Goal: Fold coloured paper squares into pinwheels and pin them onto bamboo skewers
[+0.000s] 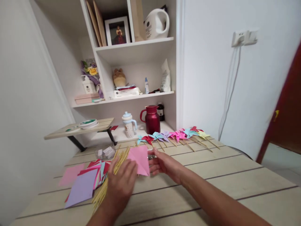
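A pink square of paper (140, 159) is held just above the wooden table (211, 182) between both hands. My left hand (122, 183) grips its near left edge, over a bundle of thin wooden sticks (113, 175). My right hand (163, 164) holds its right edge, fingers spread along it. A row of finished paper pinwheels (175, 135) in blue, red, pink and yellow lies along the table's far edge, their sticks pointing toward me. A fanned pile of coloured paper squares (88, 180) lies to the left of the sticks.
A small clear box (106, 153) sits behind the paper pile. Beyond the table stand a red jug (152, 119), a white sippy cup (129, 125), a low wooden stand with tape rolls (88, 123), and shelves with a kettle (157, 23) and framed photo. Cables hang from a wall socket (243, 38).
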{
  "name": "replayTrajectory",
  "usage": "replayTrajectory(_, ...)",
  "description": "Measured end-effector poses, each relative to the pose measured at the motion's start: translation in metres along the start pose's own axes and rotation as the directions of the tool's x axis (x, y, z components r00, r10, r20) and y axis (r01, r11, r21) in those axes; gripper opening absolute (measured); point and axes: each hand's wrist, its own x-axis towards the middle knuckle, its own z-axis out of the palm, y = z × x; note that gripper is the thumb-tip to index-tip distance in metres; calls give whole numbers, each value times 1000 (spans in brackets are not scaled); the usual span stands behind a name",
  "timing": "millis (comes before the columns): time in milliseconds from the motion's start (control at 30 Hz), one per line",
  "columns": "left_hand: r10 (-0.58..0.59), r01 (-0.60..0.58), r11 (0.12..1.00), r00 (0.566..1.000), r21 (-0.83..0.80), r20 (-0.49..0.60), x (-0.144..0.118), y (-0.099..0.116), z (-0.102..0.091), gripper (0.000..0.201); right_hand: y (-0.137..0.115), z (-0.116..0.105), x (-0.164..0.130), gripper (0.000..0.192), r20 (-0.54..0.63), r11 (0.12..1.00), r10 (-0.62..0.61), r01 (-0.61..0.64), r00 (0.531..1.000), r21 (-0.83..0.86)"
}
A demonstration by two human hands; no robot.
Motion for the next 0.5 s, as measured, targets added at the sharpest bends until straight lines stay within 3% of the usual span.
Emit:
replayTrajectory(100,106,-108,992,994,-70,-31,-6,29,36,28,7,-5,-1,60,-120,992,-48,61,992,112)
replayTrajectory(200,120,-125,988,991,-86,-60,-11,43,58,27,10,-17,-8,58,-207,989,-87,109,975,98)
replayTrajectory(367,107,-118,986,989,-116,-100,-10,46,70,27,10,-35,-8,79,-344,979,-177,200,922,33)
replayTrajectory(500,-39,33,983,999,-180,-30,-16,33,68,28,7,-38,-7,71,-374,966,-250,257,893,-33)
